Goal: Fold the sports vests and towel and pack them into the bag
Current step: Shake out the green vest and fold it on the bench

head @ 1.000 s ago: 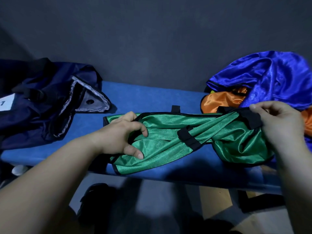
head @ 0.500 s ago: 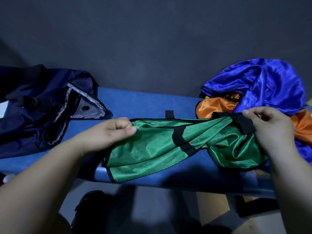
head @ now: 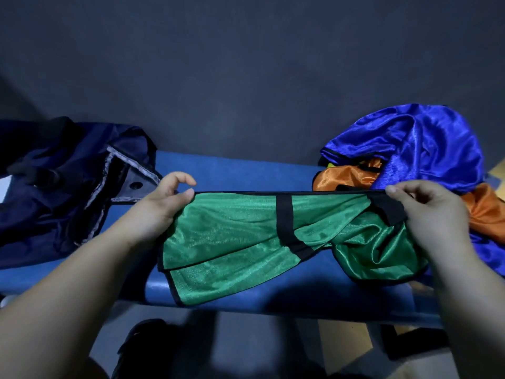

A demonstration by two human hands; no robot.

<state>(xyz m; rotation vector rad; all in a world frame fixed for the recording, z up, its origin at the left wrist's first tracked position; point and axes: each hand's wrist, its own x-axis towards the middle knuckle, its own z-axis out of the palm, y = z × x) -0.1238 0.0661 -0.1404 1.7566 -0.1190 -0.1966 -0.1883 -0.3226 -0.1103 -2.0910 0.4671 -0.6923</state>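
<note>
As our left hand (head: 161, 209) and right hand (head: 429, 214) each pinch one top corner, the vest (head: 232, 236) stretches sideways between them over the bench (head: 246, 170); the bag (head: 68, 187) lies nearer our left.

You can read no text, number or brand anywhere here: the green vest (head: 232, 236) and the navy bag (head: 49, 214) show plain fabric, and the white patch (head: 3, 187) at the left edge is cut off and illegible
</note>
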